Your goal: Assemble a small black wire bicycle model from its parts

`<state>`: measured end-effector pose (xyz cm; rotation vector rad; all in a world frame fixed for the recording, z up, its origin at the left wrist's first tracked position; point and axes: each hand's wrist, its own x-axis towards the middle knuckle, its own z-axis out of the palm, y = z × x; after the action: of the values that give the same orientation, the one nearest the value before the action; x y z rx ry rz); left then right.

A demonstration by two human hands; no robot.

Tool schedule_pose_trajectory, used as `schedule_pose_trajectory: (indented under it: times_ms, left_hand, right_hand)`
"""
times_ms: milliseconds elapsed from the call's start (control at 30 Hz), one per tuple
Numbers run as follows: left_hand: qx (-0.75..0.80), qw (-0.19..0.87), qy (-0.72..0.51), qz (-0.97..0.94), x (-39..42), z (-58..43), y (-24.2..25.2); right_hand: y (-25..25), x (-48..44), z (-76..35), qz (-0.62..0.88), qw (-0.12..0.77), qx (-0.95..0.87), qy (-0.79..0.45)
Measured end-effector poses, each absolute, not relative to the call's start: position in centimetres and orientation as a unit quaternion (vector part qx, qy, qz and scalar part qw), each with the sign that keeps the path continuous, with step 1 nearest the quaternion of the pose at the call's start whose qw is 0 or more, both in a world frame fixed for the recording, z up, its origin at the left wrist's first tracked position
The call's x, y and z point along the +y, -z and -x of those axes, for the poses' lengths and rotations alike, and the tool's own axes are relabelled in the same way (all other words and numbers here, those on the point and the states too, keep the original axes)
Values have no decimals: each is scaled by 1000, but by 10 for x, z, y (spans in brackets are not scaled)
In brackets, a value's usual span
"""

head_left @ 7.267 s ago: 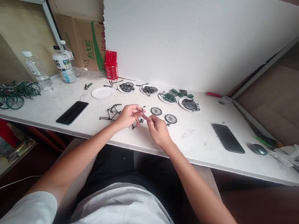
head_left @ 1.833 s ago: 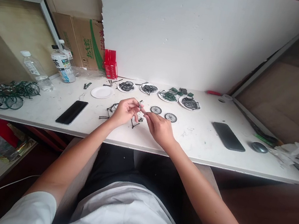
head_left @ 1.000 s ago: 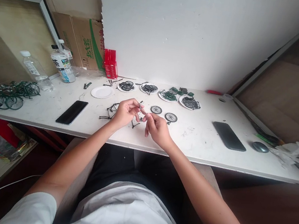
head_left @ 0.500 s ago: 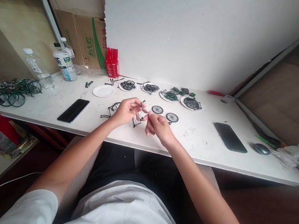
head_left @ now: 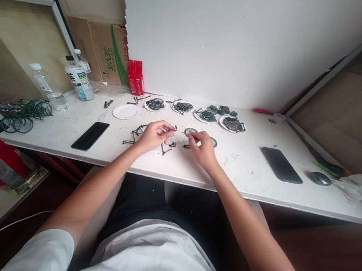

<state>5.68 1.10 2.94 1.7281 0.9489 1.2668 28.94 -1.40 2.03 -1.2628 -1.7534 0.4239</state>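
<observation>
My left hand [head_left: 153,134] hovers just over the white table [head_left: 237,173], its fingers pinched on a small dark model-bicycle part [head_left: 174,128]. My right hand [head_left: 203,147] is lower, at the table surface beside two small spoked wheels [head_left: 190,131], its fingertips closed round a tiny dark piece that I cannot make out. A black bicycle frame [head_left: 135,133] lies left of my left hand, and loose dark parts [head_left: 167,147] lie between the hands.
Several white plates of parts [head_left: 205,115] and one empty plate [head_left: 125,111] line the back. Black phones lie at left [head_left: 90,135] and right [head_left: 281,165]. Bottles [head_left: 78,80], finished green model bicycles [head_left: 21,114], a mouse [head_left: 320,178] and crumpled tissue [head_left: 361,183] stand at the sides.
My right hand has moved away from the left, rightward and down to the table near the wheels. My left hand keeps its pinch and has barely shifted.
</observation>
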Motion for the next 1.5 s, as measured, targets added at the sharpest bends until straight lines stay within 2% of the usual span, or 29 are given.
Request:
schedule_pose_trajectory:
  times_ms: [267, 533, 767, 1100, 1500]
  left_hand:
    - [387, 349, -487, -701, 6, -57, -30]
    - [386, 315, -483, -720, 5, -58, -30]
    - [380, 353, -459, -722, 7, -58, -27]
    - [372, 412, -372, -744, 4, -63, -23]
    - [366, 427, -389, -730, 0, -72, -18]
  right_hand:
    - [0, -12, -289, 488, 342, -803, -6]
    - [8, -12, -286, 475, 319, -820, 17]
    - [-11, -27, -278, 440, 412, -797, 36]
    - [-5, -25, -278, 382, 393, -835, 43]
    - [0, -17, -279, 351, 501, -791, 15]
